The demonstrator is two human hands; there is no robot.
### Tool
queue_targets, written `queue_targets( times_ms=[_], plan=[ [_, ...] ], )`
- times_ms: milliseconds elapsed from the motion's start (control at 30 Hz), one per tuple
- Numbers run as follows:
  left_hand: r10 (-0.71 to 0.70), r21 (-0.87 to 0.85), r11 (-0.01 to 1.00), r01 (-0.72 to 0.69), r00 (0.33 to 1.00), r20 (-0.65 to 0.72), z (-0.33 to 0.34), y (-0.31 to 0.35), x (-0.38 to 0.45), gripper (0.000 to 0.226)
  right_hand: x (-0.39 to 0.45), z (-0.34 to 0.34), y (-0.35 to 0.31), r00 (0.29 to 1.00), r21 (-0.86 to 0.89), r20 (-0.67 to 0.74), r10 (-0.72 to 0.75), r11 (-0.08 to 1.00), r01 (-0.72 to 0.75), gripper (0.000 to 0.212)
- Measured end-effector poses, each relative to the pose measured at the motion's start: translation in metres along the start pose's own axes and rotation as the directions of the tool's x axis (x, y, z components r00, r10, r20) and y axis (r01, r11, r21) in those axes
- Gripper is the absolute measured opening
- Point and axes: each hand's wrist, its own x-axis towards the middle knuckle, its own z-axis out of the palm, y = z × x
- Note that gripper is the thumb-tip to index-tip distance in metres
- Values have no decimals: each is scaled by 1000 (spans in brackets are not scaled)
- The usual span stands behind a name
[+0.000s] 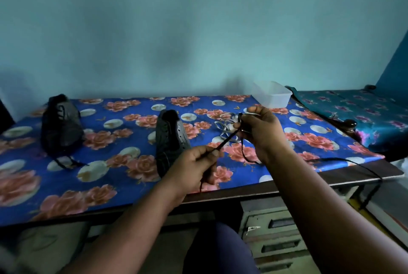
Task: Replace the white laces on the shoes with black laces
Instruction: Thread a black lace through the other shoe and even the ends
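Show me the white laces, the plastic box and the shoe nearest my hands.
white laces [225, 127], head view, on the loose pile
plastic box [273, 95], head view, front wall
shoe [171, 139], head view, its side

Two dark shoes [63, 128] [171, 141] stand on the desk [254, 187], both left of the fingers [215, 153]. One black lace [227, 140] runs between the fingers of two hands [194, 166] [262, 132]. One bundle of white laces [225, 127] lies just beyond the fingers. One clear plastic box [272, 95] sits farther back. Three drawers [280, 223] show under the desk.
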Motion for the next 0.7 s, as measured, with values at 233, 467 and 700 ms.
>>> queue_targets(
  times_ms=[233,467,700],
  plan=[
    [-74,412,905,107,993,-94,-82,19,-49,14,1,-10,34,995,-684,16,-95,725,80,12],
    [120,719,694,37,979,-165,-110,28,-68,27,-58,41,64,787,-745,600,-146,258,615,37],
    [133,555,830,-49,985,-112,-119,31,-87,23,-89,77,68,593,-480,805,-35,550,684,34]
  ],
)
